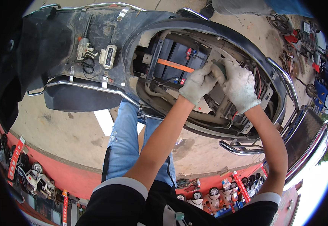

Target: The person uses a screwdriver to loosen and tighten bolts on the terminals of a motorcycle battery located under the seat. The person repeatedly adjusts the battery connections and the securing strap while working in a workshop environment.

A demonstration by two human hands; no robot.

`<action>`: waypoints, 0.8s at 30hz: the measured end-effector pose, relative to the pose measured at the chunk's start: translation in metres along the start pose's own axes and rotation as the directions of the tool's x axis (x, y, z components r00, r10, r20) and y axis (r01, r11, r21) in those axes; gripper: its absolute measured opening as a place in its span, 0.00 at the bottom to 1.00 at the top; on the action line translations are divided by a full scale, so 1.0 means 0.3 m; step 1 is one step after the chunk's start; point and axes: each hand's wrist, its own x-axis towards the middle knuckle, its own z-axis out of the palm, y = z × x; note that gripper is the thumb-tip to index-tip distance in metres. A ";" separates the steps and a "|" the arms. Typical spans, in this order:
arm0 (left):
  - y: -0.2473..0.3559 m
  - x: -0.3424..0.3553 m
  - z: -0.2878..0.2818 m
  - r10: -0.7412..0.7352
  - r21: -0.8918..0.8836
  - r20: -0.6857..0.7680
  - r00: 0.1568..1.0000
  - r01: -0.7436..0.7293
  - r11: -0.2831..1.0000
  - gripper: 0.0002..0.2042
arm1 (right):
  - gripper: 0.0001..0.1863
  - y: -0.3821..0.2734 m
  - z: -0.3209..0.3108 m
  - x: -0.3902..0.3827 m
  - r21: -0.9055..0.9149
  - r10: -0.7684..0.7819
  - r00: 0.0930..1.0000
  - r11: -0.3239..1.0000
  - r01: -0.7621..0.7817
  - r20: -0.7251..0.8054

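An open black scooter body (220, 30) lies across my view. Its compartment holds black batteries (167, 52) with an orange strap (175, 64), cables, wires and metal brackets. My left hand (201, 81), in a pale work glove, is closed at the batteries' right end, its fingertips meeting my right hand's. My right hand (237, 83), gloved alike, has bent fingers round something small, dark greenish, mostly hidden between the hands. On the footboard (64, 37) at left lie a power tool (84, 49), a pale rectangular pack (108, 56) and a black-handled tool (88, 66).
Another person's legs (243, 7) show beyond the scooter. Chrome rails (90, 84) edge it. Parked vehicles and parts (320, 98) stand at right. Below are my own jeans, a red-painted floor strip (75, 173) and shop fronts with wheeled machines (220, 194).
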 end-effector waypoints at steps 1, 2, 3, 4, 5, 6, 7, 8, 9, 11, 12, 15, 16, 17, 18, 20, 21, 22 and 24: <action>0.002 -0.008 -0.017 -0.007 0.063 -0.020 1.000 0.009 0.998 0.20 | 0.21 -0.009 -0.003 -0.002 0.016 -0.034 0.994 0.999 0.036 -0.105; 0.006 -0.016 0.058 -0.032 0.002 -0.202 0.979 0.033 0.999 0.17 | 0.22 -0.001 -0.004 -0.010 -0.071 -0.266 0.940 0.964 0.257 -0.213; 0.005 -0.013 0.052 -0.047 -0.031 -0.221 0.974 0.041 0.999 0.16 | 0.21 -0.002 0.003 -0.012 -0.099 -0.212 0.969 0.975 0.200 -0.129; 0.008 -0.004 0.044 -0.062 -0.064 -0.239 0.969 0.048 0.997 0.15 | 0.21 -0.003 0.017 -0.010 -0.131 -0.153 0.987 0.981 0.146 -0.045; 0.015 0.005 0.037 -0.070 -0.096 -0.253 0.965 0.047 0.994 0.13 | 0.21 -0.009 0.022 -0.004 -0.171 -0.096 0.995 0.980 0.100 0.032; 0.018 0.009 0.009 -0.143 -0.335 0.018 0.990 0.140 0.932 0.13 | 0.19 -0.016 0.022 0.002 -0.045 0.043 0.999 0.998 -0.041 0.027; 0.010 0.018 -0.014 -0.019 -0.090 0.048 0.999 0.023 0.996 0.13 | 0.18 -0.011 0.015 0.010 -0.028 0.030 0.999 0.999 -0.031 -0.034; 0.000 0.023 -0.034 0.093 0.153 0.102 0.990 -0.108 0.982 0.13 | 0.17 -0.002 0.018 0.014 -0.007 0.020 0.996 1.000 -0.021 -0.090; 0.009 0.014 0.004 0.013 0.086 -0.039 0.999 -0.009 0.996 0.12 | 0.17 -0.002 0.020 0.014 0.019 0.017 0.990 1.000 -0.014 -0.141; 0.030 0.011 0.049 -0.103 -0.015 -0.250 0.963 0.102 0.995 0.10 | 0.16 -0.016 0.005 0.012 -0.065 -0.149 0.960 0.988 0.137 -0.238; 0.040 0.018 0.057 -0.137 -0.030 -0.322 0.937 0.134 0.990 0.09 | 0.16 -0.015 0.009 0.015 -0.124 -0.191 0.960 0.978 0.168 -0.207; 0.048 0.014 0.109 -0.160 -0.185 -0.221 0.962 0.120 0.975 0.09 | 0.16 -0.042 -0.013 0.039 -0.059 0.088 0.995 0.995 -0.085 0.037; 0.043 0.015 0.110 -0.138 -0.139 -0.161 0.977 0.116 0.983 0.10 | 0.15 -0.028 -0.010 0.042 0.008 0.137 0.990 0.991 -0.137 0.032; 0.038 0.009 0.109 -0.117 -0.095 -0.103 0.988 0.107 0.990 0.10 | 0.15 -0.023 -0.002 0.038 0.077 0.184 0.982 0.979 -0.186 0.033; 0.038 0.007 0.107 -0.137 -0.075 -0.210 0.968 0.124 0.990 0.10 | 0.15 -0.026 0.023 0.028 -0.003 0.096 0.982 0.995 -0.098 -0.164; 0.044 0.020 0.110 -0.163 -0.039 -0.412 0.896 0.162 0.986 0.10 | 0.16 -0.029 0.017 0.019 -0.072 -0.133 0.966 0.990 0.120 -0.222; 0.048 0.027 0.114 -0.169 -0.023 -0.506 0.846 0.183 0.983 0.11 | 0.18 -0.030 0.010 0.016 -0.113 -0.248 0.937 0.967 0.226 -0.246; 0.050 0.032 0.117 -0.189 0.038 -0.472 0.861 0.235 0.971 0.10 | 0.19 -0.035 0.008 0.010 -0.198 -0.120 0.993 0.973 0.117 -0.002; 0.058 0.024 0.071 -0.188 -0.021 -0.159 0.969 0.187 0.982 0.11 | 0.16 -0.034 0.011 0.038 -0.093 0.126 0.987 0.989 -0.117 0.103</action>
